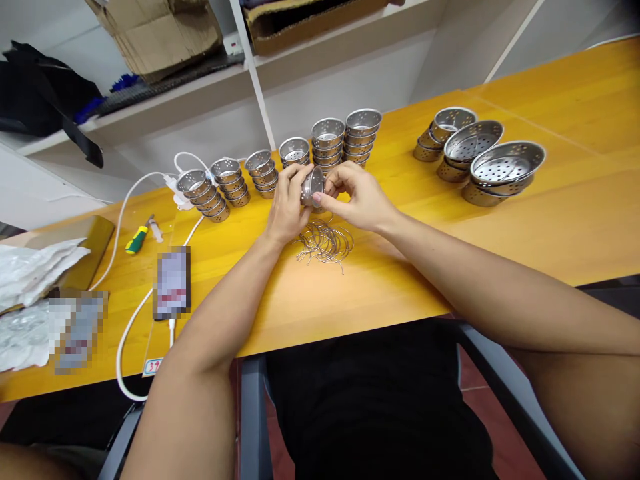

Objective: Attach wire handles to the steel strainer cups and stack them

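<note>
A small perforated metal cup is tilted on its side between my two hands. My left hand wraps round it from the left. At its right rim, my right hand has thumb and fingers pinched together; whatever lies between them is too small to make out. Just below the hands, a loose pile of curved metal wires lies on the yellow table. Behind the hands stand several stacks of perforated cups, among them a tall stack and a shorter one.
Tilted cup stacks stand at the right. To the left are a green screwdriver, a phone with a white cable, a second blurred device and plastic bags. Shelves run behind the table.
</note>
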The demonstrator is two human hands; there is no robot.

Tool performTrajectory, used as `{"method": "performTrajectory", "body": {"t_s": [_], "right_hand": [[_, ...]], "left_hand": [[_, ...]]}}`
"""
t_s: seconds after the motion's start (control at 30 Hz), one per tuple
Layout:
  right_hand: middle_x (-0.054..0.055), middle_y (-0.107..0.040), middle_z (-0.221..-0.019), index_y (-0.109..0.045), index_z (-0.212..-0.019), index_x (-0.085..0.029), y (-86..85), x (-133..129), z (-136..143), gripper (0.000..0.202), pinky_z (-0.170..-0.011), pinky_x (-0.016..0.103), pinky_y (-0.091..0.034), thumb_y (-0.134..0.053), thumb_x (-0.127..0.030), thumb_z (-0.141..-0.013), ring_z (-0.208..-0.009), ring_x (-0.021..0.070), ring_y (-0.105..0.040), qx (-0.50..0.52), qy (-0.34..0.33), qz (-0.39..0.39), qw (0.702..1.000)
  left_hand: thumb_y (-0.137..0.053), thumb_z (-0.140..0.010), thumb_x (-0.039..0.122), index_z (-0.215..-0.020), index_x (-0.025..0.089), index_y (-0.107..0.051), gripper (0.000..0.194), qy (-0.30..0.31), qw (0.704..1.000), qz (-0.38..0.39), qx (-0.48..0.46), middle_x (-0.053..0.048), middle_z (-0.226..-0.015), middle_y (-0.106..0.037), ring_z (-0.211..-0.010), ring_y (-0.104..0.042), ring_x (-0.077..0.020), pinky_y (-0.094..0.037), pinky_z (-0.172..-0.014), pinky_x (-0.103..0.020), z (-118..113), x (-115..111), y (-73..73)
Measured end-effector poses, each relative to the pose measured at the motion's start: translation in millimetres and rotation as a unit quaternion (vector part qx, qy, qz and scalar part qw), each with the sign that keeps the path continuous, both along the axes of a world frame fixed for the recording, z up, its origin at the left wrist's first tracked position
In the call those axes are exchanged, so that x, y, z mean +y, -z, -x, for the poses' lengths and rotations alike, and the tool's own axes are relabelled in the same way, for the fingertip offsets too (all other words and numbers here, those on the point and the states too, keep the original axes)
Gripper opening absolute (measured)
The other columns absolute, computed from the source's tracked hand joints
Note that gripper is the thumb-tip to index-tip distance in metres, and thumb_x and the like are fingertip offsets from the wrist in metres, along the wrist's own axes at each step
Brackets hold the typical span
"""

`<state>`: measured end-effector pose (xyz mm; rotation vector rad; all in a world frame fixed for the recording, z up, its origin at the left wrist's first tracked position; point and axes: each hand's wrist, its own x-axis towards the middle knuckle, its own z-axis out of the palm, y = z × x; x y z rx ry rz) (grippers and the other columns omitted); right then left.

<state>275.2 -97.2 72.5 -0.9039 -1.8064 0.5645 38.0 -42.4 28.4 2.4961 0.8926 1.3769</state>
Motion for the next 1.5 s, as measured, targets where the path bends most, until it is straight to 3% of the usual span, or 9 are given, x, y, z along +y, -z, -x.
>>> {"method": "performTrajectory", "body": {"t_s": [0.43,0.67,0.8,0.9,1.07,1.17,1.27,1.37,1.5], "right_hand": [[0.009,-0.077,-0.107,-0.072,-0.09,-0.03,1.7,8,-5,0.063,-0.106,0.058,-0.072,-0.095,-0.089,-0.092,-0.107,0.0323,-0.076,0.043,-0.045,0.013,0.998],[0.01,-0.071,-0.108,-0.074,-0.092,-0.03,0.6,17,-18,0.069,-0.098,0.06,-0.072,-0.1,-0.093,-0.086,-0.1,0.0308,-0.069,0.084,0.037,-0.006,0.996],[0.01,-0.074,-0.117,-0.075,-0.09,-0.028,-14.9,15,-42,0.064,-0.084,0.049,-0.067,-0.101,-0.087,-0.089,-0.093,0.0263,-0.068,-0.019,-0.103,0.01,0.994],[0.009,-0.076,-0.121,-0.079,-0.094,-0.027,-23.0,8,-48,0.056,-0.081,0.043,-0.063,-0.098,-0.079,-0.094,-0.091,0.0229,-0.069,-0.136,-0.223,0.035,0.965],[0.011,-0.079,-0.122,-0.084,-0.107,-0.025,-16.5,0,-34,0.052,-0.083,0.043,-0.061,-0.094,-0.075,-0.097,-0.091,0.0239,-0.072,-0.236,-0.278,0.068,0.929],[0.008,-0.08,-0.108,-0.084,-0.111,-0.024,-11.1,3,-33,0.055,-0.08,0.043,-0.059,-0.091,-0.077,-0.1,-0.082,0.0228,-0.069,-0.224,-0.236,0.074,0.943],[0.007,-0.077,-0.093,-0.079,-0.103,-0.026,-6.5,12,-37,0.06,-0.079,0.047,-0.061,-0.08,-0.086,-0.107,-0.079,0.0252,-0.066,-0.121,-0.09,0.054,0.987],[0.013,-0.084,-0.115,-0.081,-0.123,-0.028,1.0,20,-37,0.07,-0.094,0.058,-0.069,-0.083,-0.095,-0.101,-0.098,0.0337,-0.077,-0.019,-0.001,0.025,1.0],[0.016,-0.087,-0.138,-0.081,-0.147,-0.029,12.5,29,-32,0.092,-0.113,0.066,-0.071,-0.084,-0.104,-0.092,-0.12,0.0396,-0.083,-0.002,-0.018,0.024,1.0]], "left_hand": [[-0.056,-0.115,0.087,-0.177,0.036,-0.055,0.08,0.008,1.0,0.006,0.012,-0.016,-0.173,-0.056,-0.175,-0.053,-0.0451,-0.038,-0.155,-0.072,1,-3,-5.1],[-0.077,-0.106,0.088,-0.177,0.031,-0.048,0.095,-0.047,0.998,-0.026,-0.038,-0.018,-0.175,-0.054,-0.178,-0.049,-0.0462,-0.033,-0.157,-0.07,16,16,6.1],[-0.082,-0.097,0.096,-0.168,0.031,-0.051,0.101,-0.098,0.987,0.002,-0.126,-0.018,-0.17,-0.057,-0.171,-0.056,-0.0434,-0.039,-0.155,-0.068,21,27,17.1],[-0.082,-0.095,0.1,-0.174,0.034,-0.042,0.111,-0.086,0.985,0.045,-0.144,-0.018,-0.176,-0.055,-0.171,-0.059,-0.0415,-0.045,-0.152,-0.064,21,29,23.4],[-0.078,-0.099,0.099,-0.178,0.036,-0.038,0.109,-0.035,0.985,0.106,-0.13,-0.017,-0.173,-0.061,-0.162,-0.07,-0.0377,-0.06,-0.139,-0.057,18,30,28.9],[-0.08,-0.098,0.098,-0.177,0.038,-0.046,0.104,-0.029,0.986,0.113,-0.116,-0.017,-0.18,-0.056,-0.169,-0.062,-0.0407,-0.062,-0.136,-0.057,17,30,30.6],[-0.084,-0.096,0.098,-0.181,0.041,-0.044,0.11,-0.012,0.986,0.126,-0.11,-0.017,-0.186,-0.051,-0.173,-0.06,-0.043,-0.062,-0.137,-0.06,14,32,33.7],[-0.085,-0.094,0.098,-0.183,0.039,-0.04,0.116,0.025,0.982,0.149,-0.114,-0.019,-0.186,-0.056,-0.17,-0.064,-0.0432,-0.061,-0.138,-0.064,9,34,36.5],[-0.084,-0.097,0.096,-0.18,0.037,-0.042,0.11,0.069,0.978,0.17,-0.098,-0.019,-0.188,-0.057,-0.176,-0.061,-0.0433,-0.051,-0.148,-0.067,5,36,36.8]]}}
